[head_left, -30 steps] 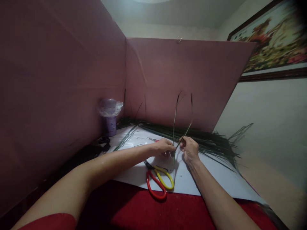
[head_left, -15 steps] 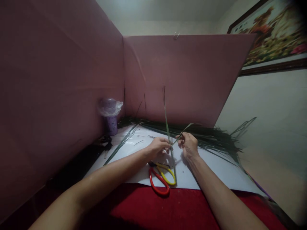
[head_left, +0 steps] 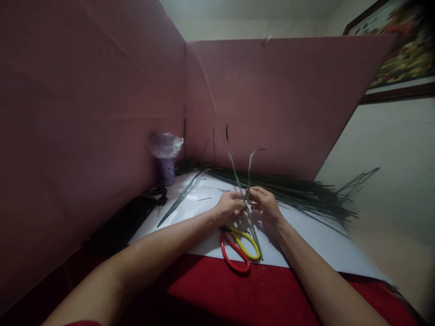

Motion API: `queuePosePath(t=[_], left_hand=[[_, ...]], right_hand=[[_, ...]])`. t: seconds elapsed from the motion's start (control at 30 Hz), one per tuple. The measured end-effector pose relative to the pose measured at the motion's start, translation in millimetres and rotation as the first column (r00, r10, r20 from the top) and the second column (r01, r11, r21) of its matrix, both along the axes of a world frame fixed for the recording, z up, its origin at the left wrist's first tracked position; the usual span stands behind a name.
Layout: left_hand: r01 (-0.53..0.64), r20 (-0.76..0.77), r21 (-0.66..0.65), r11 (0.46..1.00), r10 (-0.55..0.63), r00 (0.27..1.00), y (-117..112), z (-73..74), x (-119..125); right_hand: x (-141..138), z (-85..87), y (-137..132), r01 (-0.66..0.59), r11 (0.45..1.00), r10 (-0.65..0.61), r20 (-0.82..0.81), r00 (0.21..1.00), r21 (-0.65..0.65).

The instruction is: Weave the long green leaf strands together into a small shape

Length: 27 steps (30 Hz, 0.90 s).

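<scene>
My left hand (head_left: 232, 204) is closed in a pinch around a thin bundle of long green leaf strips (head_left: 252, 230), which stands tilted, its lower end near the scissors' handles. Close beside it on the right, my right hand (head_left: 264, 203) is closed on a single leaf strip (head_left: 250, 170) that rises from the fingers and bends over at its tip. Both sets of fingertips almost meet at the bundle, and the exact crossing of the strips is partly hidden. Below my left hand lie scissors (head_left: 237, 253) with one red and one yellow handle loop; their blades are mostly hidden.
A large pile of green leaf strips (head_left: 306, 192) runs along the back of the white sheet (head_left: 316, 240). More strips (head_left: 181, 197) lie to the left. A purple cup (head_left: 166, 170) with plastic on top stands at back left, near a dark flat object (head_left: 120, 224). Pink panels (head_left: 265, 99) enclose the back and left.
My right hand has moved in against my left, and its leaf strip has swung from slanting right to nearly upright. The bundle leans further left at the top. The whole view has shifted slightly.
</scene>
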<state>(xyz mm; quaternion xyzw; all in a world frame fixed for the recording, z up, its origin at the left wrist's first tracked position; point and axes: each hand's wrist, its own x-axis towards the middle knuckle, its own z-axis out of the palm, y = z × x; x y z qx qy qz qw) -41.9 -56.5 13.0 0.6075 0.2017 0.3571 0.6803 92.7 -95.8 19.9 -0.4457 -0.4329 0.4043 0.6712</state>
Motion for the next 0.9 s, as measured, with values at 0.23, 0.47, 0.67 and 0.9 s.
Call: queuePosePath(t=[0.23, 0.47, 0.67, 0.9], left_hand=[[-0.027, 0.119, -0.087, 0.996, 0.037, 0.992, 1, -2.4, 0], [-0.021, 0.115, -0.088, 0.996, 0.031, 0.993, -2, 1.2, -2], [0.016, 0.073, -0.122, 0.992, -0.007, 0.997, -5, 6.8, -4], [0.086, 0.133, -0.146, 0.986, -0.067, 0.989, -5, 6.0, -5]], right_hand=[[-4, -7.0, 2, -0.071, 0.994, 0.076, 0.052, 0.996, -0.082], [-7, -6.5, -2, -0.146, 0.979, 0.156, 0.058, 0.986, -0.143], [-5, -2.1, -4, -0.189, 0.967, 0.186, -0.031, 0.982, -0.171], [-7, 3.8, -3, -0.177, 0.972, 0.165, -0.085, 0.983, -0.156]])
